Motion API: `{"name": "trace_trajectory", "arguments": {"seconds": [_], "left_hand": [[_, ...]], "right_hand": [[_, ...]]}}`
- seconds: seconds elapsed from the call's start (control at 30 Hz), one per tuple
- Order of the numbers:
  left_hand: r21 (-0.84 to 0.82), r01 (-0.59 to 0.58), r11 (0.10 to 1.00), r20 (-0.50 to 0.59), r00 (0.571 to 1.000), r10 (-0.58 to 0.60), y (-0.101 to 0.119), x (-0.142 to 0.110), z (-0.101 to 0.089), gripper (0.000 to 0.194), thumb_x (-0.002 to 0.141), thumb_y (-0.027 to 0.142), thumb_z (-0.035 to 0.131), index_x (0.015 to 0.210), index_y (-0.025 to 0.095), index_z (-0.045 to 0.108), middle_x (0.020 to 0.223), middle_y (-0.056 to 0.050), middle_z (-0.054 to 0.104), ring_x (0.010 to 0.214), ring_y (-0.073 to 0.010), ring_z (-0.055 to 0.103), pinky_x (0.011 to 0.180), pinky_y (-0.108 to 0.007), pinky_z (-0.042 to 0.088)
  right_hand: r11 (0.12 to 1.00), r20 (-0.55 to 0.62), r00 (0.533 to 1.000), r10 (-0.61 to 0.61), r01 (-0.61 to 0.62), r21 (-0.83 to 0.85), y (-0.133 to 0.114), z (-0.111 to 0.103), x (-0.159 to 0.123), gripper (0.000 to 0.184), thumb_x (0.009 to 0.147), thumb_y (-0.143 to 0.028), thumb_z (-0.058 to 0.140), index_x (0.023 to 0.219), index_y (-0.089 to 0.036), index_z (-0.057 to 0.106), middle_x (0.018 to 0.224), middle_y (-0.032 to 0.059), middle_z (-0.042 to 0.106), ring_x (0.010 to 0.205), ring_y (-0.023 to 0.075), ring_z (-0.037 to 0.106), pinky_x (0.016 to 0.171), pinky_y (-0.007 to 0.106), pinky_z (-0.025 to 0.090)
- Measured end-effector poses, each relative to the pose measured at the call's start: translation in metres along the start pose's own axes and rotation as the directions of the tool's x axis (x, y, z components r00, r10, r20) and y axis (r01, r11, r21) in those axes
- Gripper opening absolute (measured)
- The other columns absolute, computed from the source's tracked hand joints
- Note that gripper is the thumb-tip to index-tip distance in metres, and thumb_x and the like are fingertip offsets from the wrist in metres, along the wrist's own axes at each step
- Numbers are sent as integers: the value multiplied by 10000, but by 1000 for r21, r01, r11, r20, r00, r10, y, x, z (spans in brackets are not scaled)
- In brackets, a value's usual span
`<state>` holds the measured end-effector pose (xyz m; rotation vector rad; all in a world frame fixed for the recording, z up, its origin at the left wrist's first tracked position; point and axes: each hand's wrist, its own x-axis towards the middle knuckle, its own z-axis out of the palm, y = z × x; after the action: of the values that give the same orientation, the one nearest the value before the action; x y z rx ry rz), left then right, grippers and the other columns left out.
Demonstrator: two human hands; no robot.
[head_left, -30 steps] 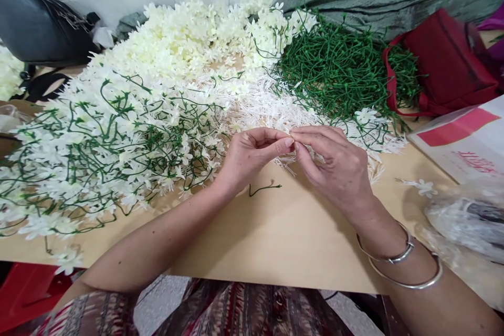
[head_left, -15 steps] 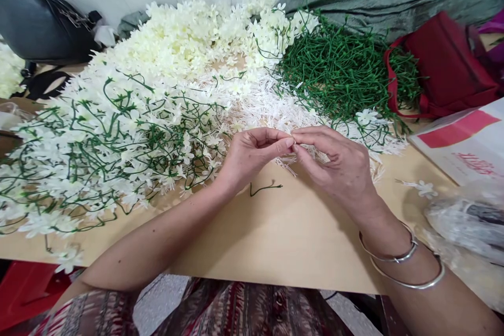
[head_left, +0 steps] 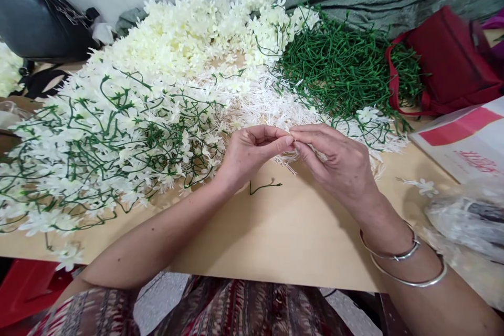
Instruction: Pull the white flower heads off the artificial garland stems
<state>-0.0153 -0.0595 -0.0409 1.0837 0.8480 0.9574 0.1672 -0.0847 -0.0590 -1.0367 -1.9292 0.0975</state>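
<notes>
My left hand (head_left: 255,155) and my right hand (head_left: 334,160) meet fingertip to fingertip above the table, both pinched. Whatever is between the fingertips is too small and covered to make out. Just behind the hands lies a loose heap of thin white strands (head_left: 263,97). A single green stem (head_left: 265,186) rests on the table below my left hand. To the left spreads a pile of white artificial flowers (head_left: 98,142) with green stems on them. Beyond my right hand sits a tangled pile of green plastic stems (head_left: 338,68).
Cream blossoms (head_left: 177,37) are heaped by the tiled wall. A red bag (head_left: 452,63), a white and pink box (head_left: 464,142) and a clear plastic bag (head_left: 464,226) stand at the right. A black bag (head_left: 43,21) is at the far left. One loose flower (head_left: 425,187) lies near the box.
Almost nothing differs. Both hands keep their pinch at the same spot, with only a slight shift of the fingertips and of the whole view.
</notes>
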Motion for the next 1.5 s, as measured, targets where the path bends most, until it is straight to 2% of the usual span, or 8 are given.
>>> {"name": "trace_trajectory", "arguments": {"seconds": [0.3,0.53,0.7,0.93,1.13,1.37,1.5], "left_hand": [[-24,-6,1000,-4,1000,6,3,-2,2,329,687,421,948,801,158,785,787,-25,776,739,-117,703,798,-255,576],[-21,1,1000,1,1000,-1,0,0,1,338,690,424,944,806,152,782,803,-36,781,757,-129,714,808,-266,584],[-27,4,1000,5,1000,-4,0,0,0,331,696,418,941,811,152,779,794,-32,773,753,-131,714,819,-279,584],[-29,-29,999,-6,1000,29,-2,-1,2,346,699,428,937,816,157,756,805,-27,768,767,-130,708,830,-285,583],[-142,-19,990,-25,1000,15,-5,-2,5,426,647,378,974,874,169,681,785,3,754,751,-126,726,832,-288,583],[-147,22,989,-3,1000,-22,-4,-1,4,462,649,373,975,927,175,664,798,-5,767,780,-153,746,861,-320,587],[-133,26,991,9,1000,-25,-4,1,3,404,717,424,933,917,166,694,823,-23,772,813,-155,754,887,-325,589]], "right_hand": [[1000,-24,1000,7,-7,2,0,1,-1,206,967,-165,652,1095,-278,769,1100,60,819,1011,223,792,889,404,677],[999,-26,1000,11,-12,-35,1,3,-2,187,987,-196,622,1078,-277,764,1083,61,817,1000,223,788,876,409,675],[1000,-34,999,-3,3,-3,1,4,-2,198,978,-185,628,1090,-287,756,1080,60,818,1005,223,790,876,413,678],[1000,-57,998,7,-7,-6,-1,3,-1,222,958,-162,640,1102,-283,757,1075,63,819,994,232,794,878,420,677],[999,-73,996,47,-46,13,-9,2,3,200,957,-156,628,1031,-279,766,1007,52,820,943,222,792,848,392,665],[986,-68,985,156,-151,74,-11,2,4,179,965,-193,614,982,-280,770,956,34,813,888,214,785,812,390,659],[999,-70,997,44,-44,-9,-3,2,2,180,970,-189,612,1011,-282,761,996,42,818,935,225,786,897,441,657]]}}
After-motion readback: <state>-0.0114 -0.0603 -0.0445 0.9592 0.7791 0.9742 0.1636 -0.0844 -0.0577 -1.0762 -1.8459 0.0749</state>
